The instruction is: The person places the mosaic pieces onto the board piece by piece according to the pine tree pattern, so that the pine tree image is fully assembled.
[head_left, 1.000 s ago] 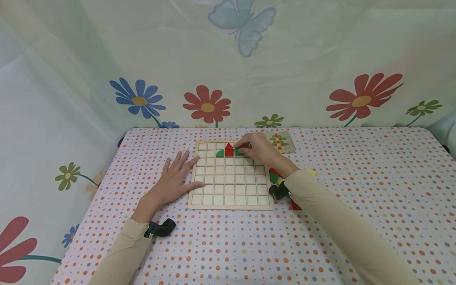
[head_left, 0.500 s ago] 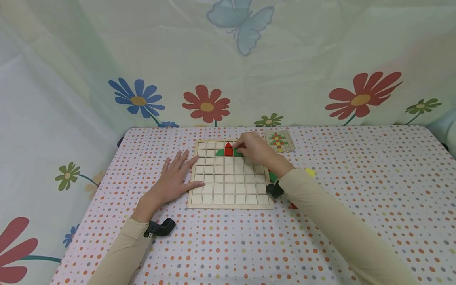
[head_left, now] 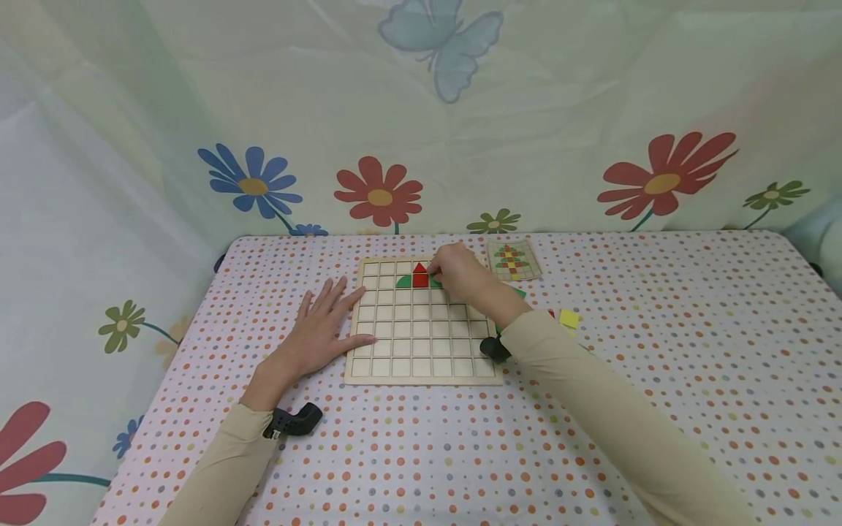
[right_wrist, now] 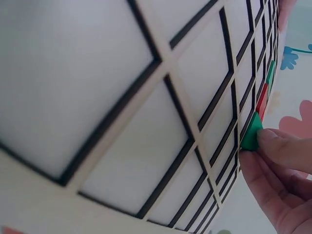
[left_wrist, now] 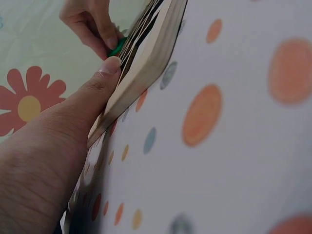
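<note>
Pinching the green piece (right_wrist: 252, 132) near the head view's centre, the right hand (head_left: 460, 275) should settle it flat beside the red square (head_left: 420, 280); the left hand (head_left: 322, 329), fingers spread, braces the board (head_left: 421, 380).

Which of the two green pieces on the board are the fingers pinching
The right green piece, just right of the red square in the head view: the right hand pinches it. The left green piece, across that square, is untouched.
</note>
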{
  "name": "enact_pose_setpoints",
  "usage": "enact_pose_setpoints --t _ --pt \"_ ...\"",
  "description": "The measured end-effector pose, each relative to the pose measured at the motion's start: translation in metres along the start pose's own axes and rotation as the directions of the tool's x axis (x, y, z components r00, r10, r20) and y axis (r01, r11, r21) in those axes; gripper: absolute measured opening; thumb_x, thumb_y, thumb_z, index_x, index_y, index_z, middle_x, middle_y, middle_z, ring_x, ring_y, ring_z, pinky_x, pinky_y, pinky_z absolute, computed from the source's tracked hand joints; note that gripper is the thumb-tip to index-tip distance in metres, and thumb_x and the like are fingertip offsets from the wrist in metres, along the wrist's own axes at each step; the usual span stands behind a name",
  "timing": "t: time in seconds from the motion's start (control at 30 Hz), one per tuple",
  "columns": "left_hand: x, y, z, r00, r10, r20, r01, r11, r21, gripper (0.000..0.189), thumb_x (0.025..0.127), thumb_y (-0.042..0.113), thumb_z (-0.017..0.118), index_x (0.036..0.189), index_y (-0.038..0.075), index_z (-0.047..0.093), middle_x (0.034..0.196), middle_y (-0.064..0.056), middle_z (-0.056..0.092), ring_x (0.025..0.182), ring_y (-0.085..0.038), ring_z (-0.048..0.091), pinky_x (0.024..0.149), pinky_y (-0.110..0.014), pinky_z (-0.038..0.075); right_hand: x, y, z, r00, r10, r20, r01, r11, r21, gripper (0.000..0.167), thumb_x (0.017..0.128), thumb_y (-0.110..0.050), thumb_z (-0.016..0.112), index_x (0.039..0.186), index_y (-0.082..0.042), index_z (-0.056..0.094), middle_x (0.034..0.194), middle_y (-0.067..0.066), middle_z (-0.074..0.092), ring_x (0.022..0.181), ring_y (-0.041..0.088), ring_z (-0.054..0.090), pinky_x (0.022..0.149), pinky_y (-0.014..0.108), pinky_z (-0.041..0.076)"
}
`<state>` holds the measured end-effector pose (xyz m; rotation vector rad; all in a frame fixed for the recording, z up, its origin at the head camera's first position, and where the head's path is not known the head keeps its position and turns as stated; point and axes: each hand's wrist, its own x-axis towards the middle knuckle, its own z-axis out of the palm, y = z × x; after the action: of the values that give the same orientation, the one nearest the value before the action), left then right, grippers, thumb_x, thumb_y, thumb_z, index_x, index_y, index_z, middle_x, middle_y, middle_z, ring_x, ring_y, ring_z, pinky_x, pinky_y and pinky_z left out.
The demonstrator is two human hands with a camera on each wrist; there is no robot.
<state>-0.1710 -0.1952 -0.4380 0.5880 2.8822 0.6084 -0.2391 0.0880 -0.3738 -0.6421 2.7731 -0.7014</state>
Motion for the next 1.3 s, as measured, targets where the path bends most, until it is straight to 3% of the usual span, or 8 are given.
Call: enact_pose_setpoints --t 0.2,0.37,0.67,0.87,1.0,1.13,1.3 --pt "0.0 0.0 0.0 1.0 0.004 0.002 -0.004 1.0 -0.001 0.094 0.095 0.06 0.068 0.168 0.02 0.026 0.175 -0.014 0.009 0.162 -0.035 -0.001 0.126 -0.062 -0.005 -0.001 -0.001 0.004 1.0 -0.007 0.003 0.007 0.999 -0.05 0.02 0.1 0.009 0.063 0.113 0.008 0.078 0.116 0.022 0.072 0.113 0.035 0.067 0.094 0.042 0.058" --pt "-0.001 0.0 -0.001 1.0 0.004 0.001 -0.004 1.0 -0.003 0.094 0.095 0.06 0.069 0.168 0.019 0.026 0.175 -0.015 0.009 0.162 -0.036 -0.001 0.126 -0.063 -0.005 -0.007 -0.001 0.005 0.999 -0.039 -0.014 0.038 0.999 -0.036 0.022 0.099 0.011 0.061 0.116 0.01 0.075 0.116 0.024 0.07 0.113 0.036 0.067 0.095 0.042 0.058" --pt "-0.002 0.0 0.0 1.0 0.007 -0.004 -0.007 1.0 -0.014 0.094 0.094 0.059 0.07 0.168 0.018 0.028 0.175 -0.015 0.01 0.161 -0.037 -0.001 0.126 -0.063 -0.005 -0.025 0.01 -0.004 0.997 -0.071 -0.015 0.072 0.991 0.112 0.03 0.101 0.005 0.056 0.126 0.011 0.07 0.125 0.024 0.071 0.113 0.035 0.068 0.096 0.046 0.057" --pt "-0.001 0.001 0.0 1.0 0.011 -0.011 -0.011 1.0 -0.009 0.094 0.094 0.06 0.07 0.168 0.02 0.027 0.175 -0.015 0.01 0.162 -0.036 -0.001 0.126 -0.063 -0.005 -0.062 0.016 -0.021 0.993 -0.105 -0.055 0.113 0.978 0.174 0.023 0.101 0.001 0.063 0.121 0.007 0.074 0.118 0.02 0.071 0.109 0.033 0.067 0.098 0.046 0.056" --pt "0.0 0.002 -0.001 1.0 0.017 -0.014 -0.017 1.0 -0.006 0.094 0.094 0.06 0.069 0.168 0.02 0.027 0.175 -0.015 0.011 0.162 -0.036 0.0 0.126 -0.063 -0.004 -0.094 0.015 -0.035 0.984 -0.156 -0.081 0.167 0.974 0.152 0.017 0.099 0.003 0.068 0.113 0.003 0.077 0.111 0.014 0.073 0.103 0.029 0.068 0.091 0.046 0.059" --pt "0.0 0.002 0.0 1.0 0.014 -0.017 -0.014 1.0 -0.009 0.094 0.094 0.06 0.069 0.168 0.019 0.028 0.175 -0.015 0.011 0.162 -0.036 0.0 0.126 -0.064 -0.004 -0.121 0.016 -0.044 0.985 -0.164 -0.059 0.168 0.983 0.079 0.016 0.095 0.002 0.074 0.11 -0.002 0.08 0.109 0.007 0.074 0.105 0.029 0.067 0.088 0.047 0.059" --pt "-0.003 0.002 0.0 1.0 0.007 -0.018 -0.007 1.0 -0.011 0.093 0.094 0.059 0.07 0.167 0.018 0.029 0.175 -0.016 0.011 0.161 -0.038 0.001 0.126 -0.064 -0.004 -0.148 0.028 -0.045 0.99 -0.139 0.017 0.139 0.99 0.013 0.019 0.089 -0.002 0.082 0.108 -0.006 0.08 0.108 0.005 0.072 0.1 0.026 0.068 0.08 0.041 0.061"
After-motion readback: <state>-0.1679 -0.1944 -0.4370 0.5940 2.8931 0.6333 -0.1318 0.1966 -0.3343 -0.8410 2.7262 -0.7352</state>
